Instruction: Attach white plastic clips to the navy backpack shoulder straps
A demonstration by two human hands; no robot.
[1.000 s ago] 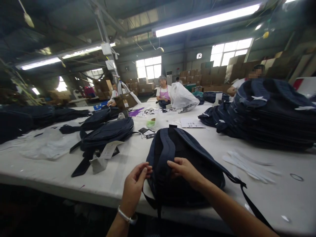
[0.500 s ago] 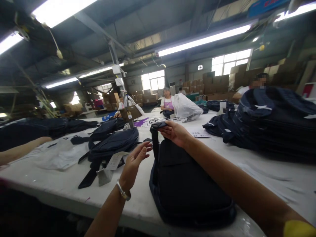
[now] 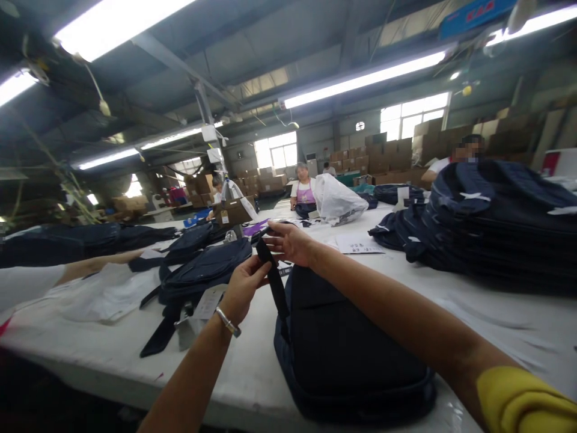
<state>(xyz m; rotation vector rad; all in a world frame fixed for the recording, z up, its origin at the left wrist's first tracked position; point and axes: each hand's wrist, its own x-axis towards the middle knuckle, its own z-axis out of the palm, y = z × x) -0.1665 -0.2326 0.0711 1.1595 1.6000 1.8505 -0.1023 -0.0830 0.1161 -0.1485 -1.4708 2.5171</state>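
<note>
A dark navy backpack (image 3: pixel 351 343) lies on the white table (image 3: pixel 252 367) in front of me. From its left side a black webbing strap (image 3: pixel 276 288) is lifted toward my hands. My right hand (image 3: pixel 293 245) grips the strap's upper end, where a dark buckle shows, partly hidden by the fingers. Lower down, my left hand (image 3: pixel 243 285) pinches the same strap between thumb and fingers. Just left of my left hand rests another navy backpack (image 3: pixel 205 267), with a pale paper tag (image 3: pixel 210 300) beside it.
A tall pile of navy backpacks (image 3: pixel 500 234) stands on the right. Across the table are a white plastic bag (image 3: pixel 338 201), a sheet of paper (image 3: pixel 358 244) and a person in a purple apron (image 3: pixel 306 193). Another person's arm (image 3: pixel 103 263) reaches in from the left.
My left hand has closed on the strap, having been open beside it. My right hand has moved left with the buckle end, and the strap now slants. The co-worker's arm reaches further in.
</note>
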